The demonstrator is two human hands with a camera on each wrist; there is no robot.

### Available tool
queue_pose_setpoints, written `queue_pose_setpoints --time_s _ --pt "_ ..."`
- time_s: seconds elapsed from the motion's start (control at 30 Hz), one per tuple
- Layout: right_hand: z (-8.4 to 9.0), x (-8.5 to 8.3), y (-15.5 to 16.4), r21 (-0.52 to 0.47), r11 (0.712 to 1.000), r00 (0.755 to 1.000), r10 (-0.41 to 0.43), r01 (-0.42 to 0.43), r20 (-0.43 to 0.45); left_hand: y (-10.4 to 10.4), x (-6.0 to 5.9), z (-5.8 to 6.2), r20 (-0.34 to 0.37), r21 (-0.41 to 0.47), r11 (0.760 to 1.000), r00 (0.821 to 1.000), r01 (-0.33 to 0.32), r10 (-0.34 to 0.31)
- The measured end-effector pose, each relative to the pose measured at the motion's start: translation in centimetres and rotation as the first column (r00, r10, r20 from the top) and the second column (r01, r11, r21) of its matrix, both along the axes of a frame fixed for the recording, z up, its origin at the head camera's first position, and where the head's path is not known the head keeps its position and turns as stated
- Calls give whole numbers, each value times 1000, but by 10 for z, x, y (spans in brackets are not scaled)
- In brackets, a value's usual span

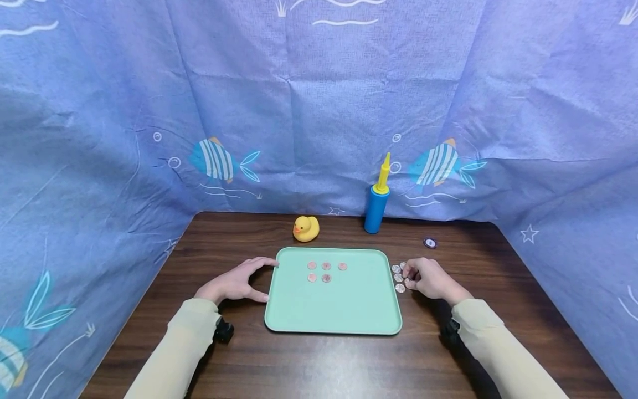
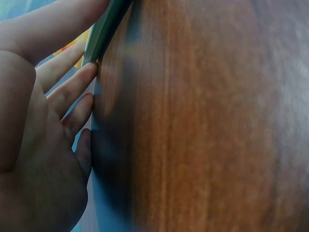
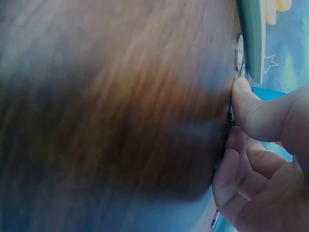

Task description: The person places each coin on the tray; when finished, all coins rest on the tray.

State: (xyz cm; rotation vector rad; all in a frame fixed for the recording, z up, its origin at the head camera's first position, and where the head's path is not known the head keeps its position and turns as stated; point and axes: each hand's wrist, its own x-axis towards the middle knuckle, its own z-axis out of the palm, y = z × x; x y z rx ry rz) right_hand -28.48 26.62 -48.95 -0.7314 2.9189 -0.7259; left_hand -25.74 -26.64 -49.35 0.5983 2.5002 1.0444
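A mint-green tray lies flat on the table, with several copper-coloured coins in two short rows on its upper part. At the tray's left edge rests my left hand, thumb and fingers spread and touching the rim. Several silver coins lie on the table beside the tray's right edge. Over them, my right hand pinches one silver coin between thumb and fingers, down at the table surface. In the right wrist view only a thin dark edge shows between thumb and fingertips.
A yellow rubber duck sits behind the tray. To its right stands a blue balloon pump with a yellow nozzle. A dark poker chip lies at the back right. Blue fish-patterned cloth surrounds the wooden table.
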Motion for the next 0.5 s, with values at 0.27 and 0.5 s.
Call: queue_pose_setpoints --time_s 0.27,0.5 --pt "2 -1 -1 -2 1000 1000 0 0 -10 0 -2 0 -10 -4 1000 1000 7 -7" --pt "0 0 -2 7 1000 999 -2 2 -34 0 -1 -1 -4 0 1000 1000 7 -7"
